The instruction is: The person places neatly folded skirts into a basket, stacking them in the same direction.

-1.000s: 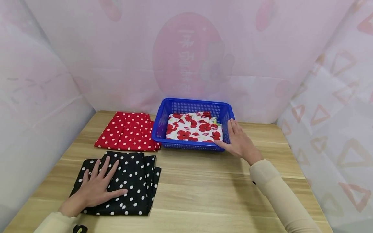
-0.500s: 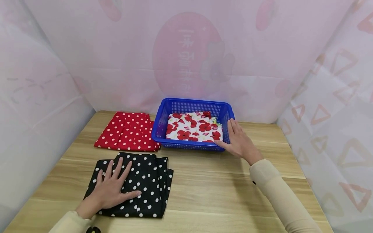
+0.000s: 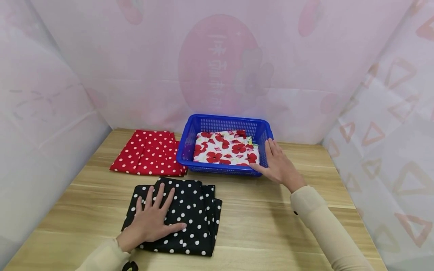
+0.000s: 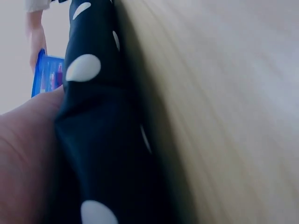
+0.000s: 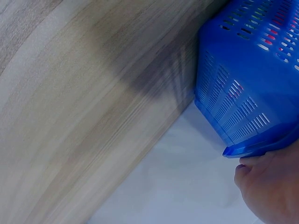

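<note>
My left hand [image 3: 150, 222] lies flat with spread fingers on a folded black cloth with white polka dots [image 3: 193, 222], at the table's front. In the left wrist view the cloth's folded edge [image 4: 103, 112] runs beside the hand. My right hand [image 3: 279, 165] rests at the right front corner of a blue plastic basket [image 3: 223, 168], fingers straight along its right rim and thumb at the front rim. The right wrist view shows that hand [image 5: 275, 182] against the outside of the rim. Inside the basket sits a folded white cloth with red flowers [image 3: 225, 148].
A folded red cloth with white dots [image 3: 145, 152] lies left of the basket, its right edge partly behind the basket's corner. A bit of yellow-green patterned cloth [image 3: 249, 140] peeks out in the basket. Pink and white printed sheets [image 3: 135, 101] enclose the wooden table [image 3: 251, 222].
My left hand has slid the black dotted cloth to the right across the table, toward the area in front of the basket. The right hand and basket have stayed in place.
</note>
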A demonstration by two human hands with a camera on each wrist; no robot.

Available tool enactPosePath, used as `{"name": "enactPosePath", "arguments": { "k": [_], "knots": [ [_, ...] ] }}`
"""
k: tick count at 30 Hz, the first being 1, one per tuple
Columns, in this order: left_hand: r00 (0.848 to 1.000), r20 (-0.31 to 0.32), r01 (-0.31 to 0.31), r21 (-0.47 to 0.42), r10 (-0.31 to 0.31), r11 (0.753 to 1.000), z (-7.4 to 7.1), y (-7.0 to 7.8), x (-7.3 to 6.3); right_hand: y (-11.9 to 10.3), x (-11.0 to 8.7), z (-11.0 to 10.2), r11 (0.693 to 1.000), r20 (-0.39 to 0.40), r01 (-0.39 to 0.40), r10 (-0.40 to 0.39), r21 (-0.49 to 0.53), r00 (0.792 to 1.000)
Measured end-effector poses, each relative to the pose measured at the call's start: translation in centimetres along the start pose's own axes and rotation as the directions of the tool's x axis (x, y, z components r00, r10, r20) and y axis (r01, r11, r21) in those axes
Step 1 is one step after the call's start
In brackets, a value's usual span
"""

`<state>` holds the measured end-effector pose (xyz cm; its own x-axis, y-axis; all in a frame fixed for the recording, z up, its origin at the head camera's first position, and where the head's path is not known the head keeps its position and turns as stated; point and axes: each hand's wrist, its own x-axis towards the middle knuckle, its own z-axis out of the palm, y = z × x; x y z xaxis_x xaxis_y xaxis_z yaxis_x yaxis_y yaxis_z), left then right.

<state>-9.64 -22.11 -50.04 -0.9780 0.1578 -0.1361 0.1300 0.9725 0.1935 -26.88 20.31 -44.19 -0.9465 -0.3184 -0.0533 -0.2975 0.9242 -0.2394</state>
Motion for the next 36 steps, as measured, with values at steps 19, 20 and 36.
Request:
{"name": "enactPosePath", "arguments": {
  "k": [19,20,36],
  "knots": [
    [0.989,0.143,-0.024,-0.024,0.027,0.999,1.0,7.5,2.9,0.0,0.0,0.1,1.000,-0.001,-0.008,0.008,-0.007,1.000],
    [0.989,0.142,-0.029,-0.022,0.032,0.999,1.1,7.8,3.1,0.0,0.0,0.1,1.000,-0.002,-0.008,0.008,-0.007,1.000],
    [0.986,0.158,-0.044,-0.011,0.046,0.999,1.2,11.0,4.0,0.0,0.0,0.1,1.000,-0.016,0.000,0.000,-0.007,1.000]
  ]
}}
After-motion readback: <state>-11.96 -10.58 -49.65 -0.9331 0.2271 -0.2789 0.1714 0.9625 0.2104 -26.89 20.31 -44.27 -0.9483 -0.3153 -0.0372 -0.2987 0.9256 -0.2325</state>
